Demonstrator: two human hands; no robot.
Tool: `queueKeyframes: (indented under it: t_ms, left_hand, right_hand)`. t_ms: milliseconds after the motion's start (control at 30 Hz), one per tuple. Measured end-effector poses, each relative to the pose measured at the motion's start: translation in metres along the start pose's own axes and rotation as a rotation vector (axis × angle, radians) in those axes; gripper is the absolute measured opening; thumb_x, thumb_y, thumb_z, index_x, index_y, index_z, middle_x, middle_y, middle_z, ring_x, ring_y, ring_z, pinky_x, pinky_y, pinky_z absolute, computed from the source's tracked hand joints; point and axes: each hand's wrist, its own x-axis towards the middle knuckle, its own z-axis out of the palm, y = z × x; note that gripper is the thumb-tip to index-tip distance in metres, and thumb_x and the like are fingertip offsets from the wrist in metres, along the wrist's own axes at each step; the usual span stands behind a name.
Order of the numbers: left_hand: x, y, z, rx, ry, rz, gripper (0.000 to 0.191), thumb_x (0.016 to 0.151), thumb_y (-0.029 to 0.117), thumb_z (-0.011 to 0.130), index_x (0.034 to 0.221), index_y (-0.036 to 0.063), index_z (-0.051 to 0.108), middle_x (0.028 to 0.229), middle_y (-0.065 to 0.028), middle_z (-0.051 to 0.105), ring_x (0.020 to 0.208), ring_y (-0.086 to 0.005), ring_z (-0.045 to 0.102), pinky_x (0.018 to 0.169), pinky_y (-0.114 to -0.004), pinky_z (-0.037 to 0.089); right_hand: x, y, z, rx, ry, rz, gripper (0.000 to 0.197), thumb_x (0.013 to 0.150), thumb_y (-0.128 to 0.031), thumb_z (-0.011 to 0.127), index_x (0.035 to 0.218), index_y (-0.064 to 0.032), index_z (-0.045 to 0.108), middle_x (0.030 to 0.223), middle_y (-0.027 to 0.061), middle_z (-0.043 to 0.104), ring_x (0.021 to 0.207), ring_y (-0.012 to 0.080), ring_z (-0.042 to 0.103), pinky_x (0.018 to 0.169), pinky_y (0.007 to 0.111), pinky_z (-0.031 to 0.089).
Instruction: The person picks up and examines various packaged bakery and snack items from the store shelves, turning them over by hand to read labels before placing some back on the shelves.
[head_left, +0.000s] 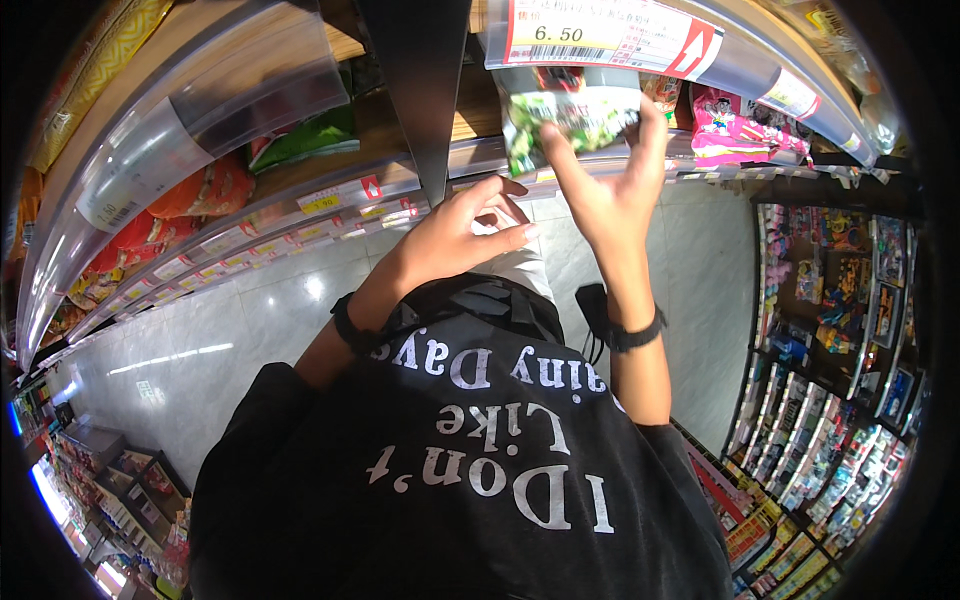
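Observation:
My right hand (616, 180) grips a snack bag (564, 112) with green and grey printing, thumb on its near face and fingers at its right edge. The bag is slightly blurred and sits at a shelf opening, its top hidden by the price strip (600, 34) above. My left hand (472, 229) is below and left of the bag, apart from it. Its fingers are curled, with a gap to the thumb, and nothing is held. Each wrist wears a dark band.
A dark upright post (420, 82) divides the shelves left of the bag. Pink snack packs (727, 127) sit to the right, red bags (150, 240) and a green bag (311, 135) to the left. Racks of goods (825, 337) stand across the tiled floor (247, 330).

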Motion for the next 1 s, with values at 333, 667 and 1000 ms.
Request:
queueKeyframes:
  t_ms: [333, 667, 1000]
  left_hand:
    - [0.006, 0.016, 0.005, -0.110, -0.129, -0.079, 0.053, 0.092, 0.029, 0.080, 0.129, -0.0042, 0.062, 0.119, -0.0120, 0.072, 0.104, -0.0173, 0.067, 0.095, -0.033, 0.052]
    - [0.006, 0.027, 0.008, -0.146, -0.250, -0.238, 0.051, 0.088, 0.021, 0.083, 0.129, -0.0039, 0.064, 0.124, -0.0127, 0.072, 0.114, -0.0169, 0.065, 0.103, -0.034, 0.048]
    - [-0.003, 0.014, 0.005, -0.250, -0.267, -0.147, 0.052, 0.094, 0.021, 0.078, 0.135, -0.0051, 0.060, 0.128, -0.0141, 0.070, 0.117, -0.0187, 0.064, 0.106, -0.034, 0.047]
  right_hand:
    - [-0.100, -0.031, -0.049, 0.182, -0.082, 0.417, 0.063, 0.078, -0.010, 0.088, 0.128, 0.0025, 0.052, 0.115, 0.0105, 0.062, 0.104, 0.0178, 0.061, 0.094, 0.033, 0.049]
    - [-0.128, -0.025, -0.085, 0.437, -0.260, 0.625, 0.046, 0.094, -0.008, 0.073, 0.135, 0.0031, 0.056, 0.123, 0.0079, 0.061, 0.119, 0.0183, 0.059, 0.104, 0.034, 0.044]
    - [-0.134, -0.024, -0.085, 0.576, -0.287, 0.748, 0.052, 0.097, -0.019, 0.073, 0.140, 0.0043, 0.054, 0.138, 0.0115, 0.059, 0.127, 0.0189, 0.055, 0.111, 0.037, 0.041]
